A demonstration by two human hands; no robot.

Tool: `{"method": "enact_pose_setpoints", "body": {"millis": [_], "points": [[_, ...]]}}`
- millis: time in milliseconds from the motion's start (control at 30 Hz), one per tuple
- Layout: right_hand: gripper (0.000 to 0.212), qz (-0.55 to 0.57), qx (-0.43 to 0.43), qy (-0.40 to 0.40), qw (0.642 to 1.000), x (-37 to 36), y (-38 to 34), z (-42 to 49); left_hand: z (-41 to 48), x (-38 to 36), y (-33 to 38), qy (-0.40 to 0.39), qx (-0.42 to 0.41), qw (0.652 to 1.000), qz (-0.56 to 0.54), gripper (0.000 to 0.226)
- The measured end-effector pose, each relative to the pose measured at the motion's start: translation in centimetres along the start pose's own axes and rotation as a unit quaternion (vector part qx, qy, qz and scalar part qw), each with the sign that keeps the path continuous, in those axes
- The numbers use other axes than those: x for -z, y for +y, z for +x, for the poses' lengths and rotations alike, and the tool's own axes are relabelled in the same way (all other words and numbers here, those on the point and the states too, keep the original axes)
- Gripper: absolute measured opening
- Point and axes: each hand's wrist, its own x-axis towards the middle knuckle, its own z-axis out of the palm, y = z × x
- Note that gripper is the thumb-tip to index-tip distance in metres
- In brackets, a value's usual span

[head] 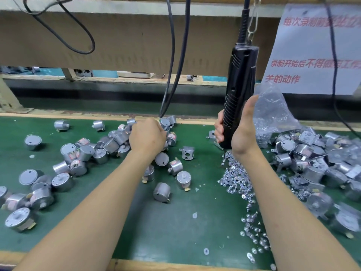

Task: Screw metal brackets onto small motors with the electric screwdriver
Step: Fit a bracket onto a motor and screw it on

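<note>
Right hand (244,131) grips the electric screwdriver (239,89) upright over loose screws (237,178). Left hand (147,136) curls into the motors (109,146); its hold is hidden.

The tip of the electric screwdriver (239,85) cannot be made out below the right hand (240,130) gripping it, and its cord leaves the top edge. Left of the screwdriver, the left hand (147,138) sinks its fingers into a heap of motors (109,145); whether they hold one cannot be told. Right of it, a paper sign (312,49) is cut by the edge, its red print partly blurred.
</note>
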Motion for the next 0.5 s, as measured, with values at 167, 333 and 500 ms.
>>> {"method": "enact_pose_setpoints", "body": {"millis": [167, 333, 500], "points": [[0.089, -0.006, -0.022, -0.012, 1.000, 0.7, 0.4, 0.1, -0.2, 0.0, -0.4, 0.075, 0.006, 0.990, -0.120, 0.015], [0.088, 0.015, -0.052, -0.054, 0.997, 1.3, 0.6, 0.1, -2.5, 0.0, -1.3, 0.133, -0.026, 0.958, -0.254, 0.005], [0.088, 0.037, -0.072, -0.098, 0.992, 2.0, 0.6, 0.1, -3.8, -0.2, -2.7, 0.126, 0.004, 0.944, -0.304, 0.008]]}}
